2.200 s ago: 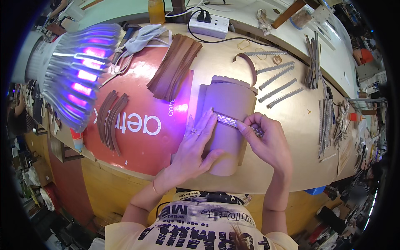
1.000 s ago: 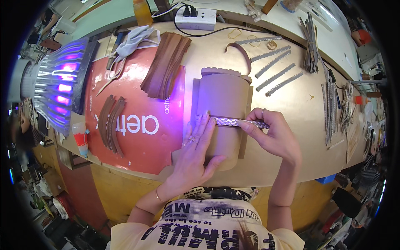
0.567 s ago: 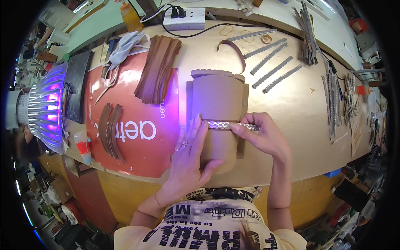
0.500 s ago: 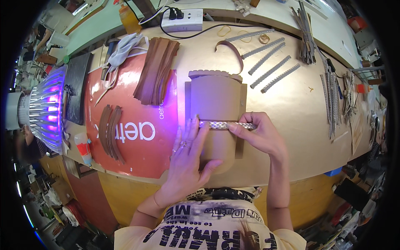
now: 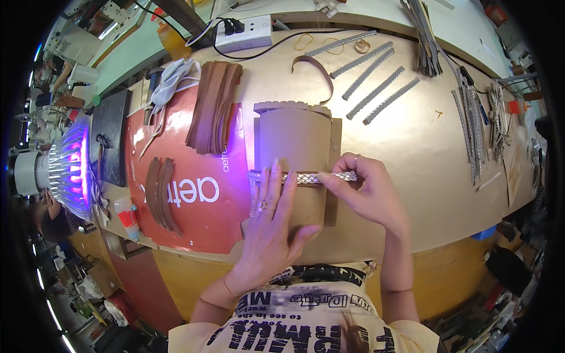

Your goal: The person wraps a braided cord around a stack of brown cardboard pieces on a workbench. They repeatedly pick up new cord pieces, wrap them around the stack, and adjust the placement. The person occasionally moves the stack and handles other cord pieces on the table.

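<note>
A tan rounded block (image 5: 293,138) lies in front of me on the table, with a scalloped strip along its far end. Across it runs a silvery braided strip (image 5: 307,178), a brown band beneath its edge. My left hand (image 5: 266,206) rests flat over the strip's left part, fingers stretched out and thumb apart on the block. The strip's left end shows beyond those fingers. Near the right end, my right hand (image 5: 363,187) pinches the braided strip between thumb and fingers. What the left fingers cover is hidden.
Left of the block lie a red sheet (image 5: 200,220), a stack of brown strips (image 5: 213,109) and curved brown pieces (image 5: 160,197). A lamp (image 5: 70,172) glows purple at far left. Several grey strips (image 5: 375,92) lie beyond; a power strip (image 5: 246,34) stands at the back.
The whole view has shifted slightly. My left fingers lie a little farther onto the block, and the strip's left end now shows beyond them. The right hand keeps its pinch.
</note>
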### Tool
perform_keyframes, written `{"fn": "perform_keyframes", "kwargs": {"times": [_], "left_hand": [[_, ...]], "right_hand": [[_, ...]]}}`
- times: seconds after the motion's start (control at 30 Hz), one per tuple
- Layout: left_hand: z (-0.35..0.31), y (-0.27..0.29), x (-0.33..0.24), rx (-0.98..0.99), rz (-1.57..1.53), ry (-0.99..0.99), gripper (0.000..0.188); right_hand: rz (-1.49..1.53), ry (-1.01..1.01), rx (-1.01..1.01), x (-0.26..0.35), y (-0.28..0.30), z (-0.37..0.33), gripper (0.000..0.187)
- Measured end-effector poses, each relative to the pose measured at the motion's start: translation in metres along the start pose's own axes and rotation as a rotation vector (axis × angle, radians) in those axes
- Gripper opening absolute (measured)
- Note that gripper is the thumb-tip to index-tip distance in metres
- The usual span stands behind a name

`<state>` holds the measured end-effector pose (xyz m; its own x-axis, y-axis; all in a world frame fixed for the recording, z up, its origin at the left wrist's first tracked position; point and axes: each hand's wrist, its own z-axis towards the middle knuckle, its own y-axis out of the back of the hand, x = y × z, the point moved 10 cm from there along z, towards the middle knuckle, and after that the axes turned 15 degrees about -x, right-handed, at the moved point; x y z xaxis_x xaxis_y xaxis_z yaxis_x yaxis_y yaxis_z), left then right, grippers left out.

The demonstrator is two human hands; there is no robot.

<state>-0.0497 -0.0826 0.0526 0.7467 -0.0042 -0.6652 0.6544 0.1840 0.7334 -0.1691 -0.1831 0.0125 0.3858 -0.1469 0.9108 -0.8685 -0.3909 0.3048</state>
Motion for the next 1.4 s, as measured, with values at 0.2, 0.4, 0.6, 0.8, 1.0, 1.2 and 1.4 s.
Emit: {"fn": "perform_keyframes", "kwargs": {"times": [0.2, 0.4, 0.6, 0.8, 1.0, 1.2, 1.4], "left_hand": [[-0.002, -0.001, 0.0, 0.017, -0.019, 0.008, 0.087], [0.0, 0.002, 0.003, 0.05, -0.014, 0.028, 0.086], [0.0, 0.002, 0.004, 0.05, 0.003, 0.024, 0.084], [0.0, 0.002, 0.004, 0.011, 0.017, -0.004, 0.082], [-0.003, 0.005, 0.008, -0.032, -0.072, 0.031, 0.076], [-0.011, 0.019, 0.011, -0.085, -0.04, 0.063, 0.07], [-0.015, 0.019, 0.003, -0.073, 0.003, 0.007, 0.072]], "right_hand": [[0.231, -0.151, 0.075, -0.034, 0.001, -0.008, 0.02], [0.442, -0.226, 0.062, -0.061, -0.023, -0.008, 0.024], [0.475, -0.253, 0.079, -0.069, -0.029, -0.007, 0.023], [0.531, -0.335, 0.06, -0.077, -0.035, -0.009, 0.02], [0.596, -0.37, -0.014, -0.081, -0.028, -0.012, 0.02], [0.597, -0.335, -0.016, -0.062, -0.024, -0.02, 0.016], [0.607, -0.289, 0.012, -0.036, -0.033, -0.025, 0.015]]}}
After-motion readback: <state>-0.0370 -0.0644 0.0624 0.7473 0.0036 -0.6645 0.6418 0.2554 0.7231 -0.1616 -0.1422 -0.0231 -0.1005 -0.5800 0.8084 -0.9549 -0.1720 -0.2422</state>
